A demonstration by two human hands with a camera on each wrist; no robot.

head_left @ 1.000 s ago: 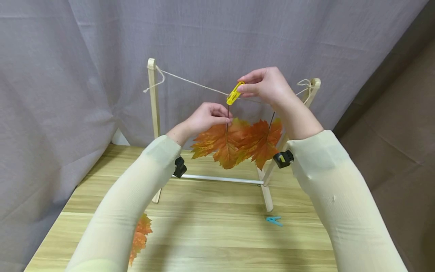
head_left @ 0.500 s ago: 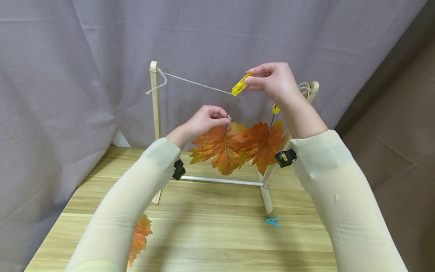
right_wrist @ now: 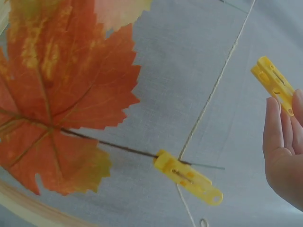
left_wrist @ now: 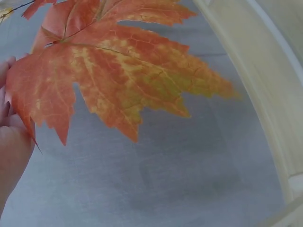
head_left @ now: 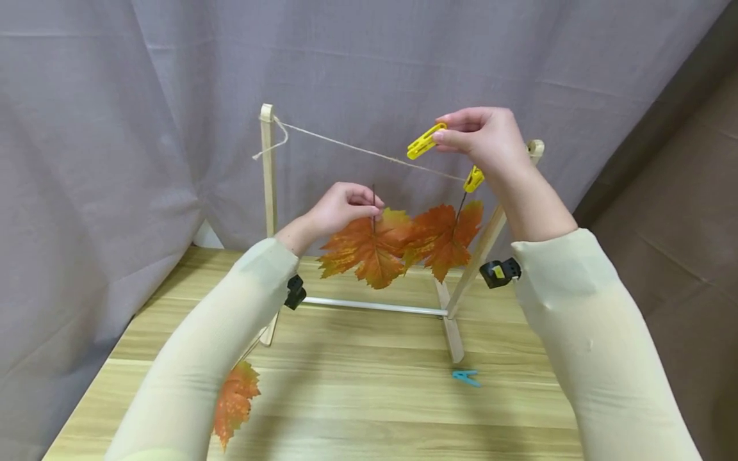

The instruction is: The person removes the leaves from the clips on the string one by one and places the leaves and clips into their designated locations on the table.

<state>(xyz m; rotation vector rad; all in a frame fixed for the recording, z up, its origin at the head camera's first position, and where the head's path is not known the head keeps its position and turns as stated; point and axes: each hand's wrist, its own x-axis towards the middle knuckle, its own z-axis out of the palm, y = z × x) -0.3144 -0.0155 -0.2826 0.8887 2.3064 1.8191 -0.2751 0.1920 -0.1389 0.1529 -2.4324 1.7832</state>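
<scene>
My left hand (head_left: 346,208) pinches the dark stem of an orange maple leaf (head_left: 371,253), whose stem tip stands below the string (head_left: 357,148). In the left wrist view that leaf (left_wrist: 118,71) spreads beside the fingers. Between thumb and fingers, my right hand (head_left: 484,137) grips a yellow clothespin (head_left: 425,142), held above the string and apart from it. A second yellow clothespin (right_wrist: 187,177) clamps the stem of another maple leaf (head_left: 446,237) to the string near the right post. The two leaves overlap at their edges in the head view.
The string runs between two wooden posts (head_left: 268,173) joined low down by a white rod (head_left: 375,306). On the wooden table (head_left: 346,384) lie a blue clothespin (head_left: 466,378) and a third maple leaf (head_left: 237,400), partly behind the left sleeve. A grey curtain (head_left: 346,57) hangs behind.
My right hand has drawn the yellow clothespin off the string, up and to the right. The left hand has lowered slightly leftward with the leaf, its stem coming away from the string.
</scene>
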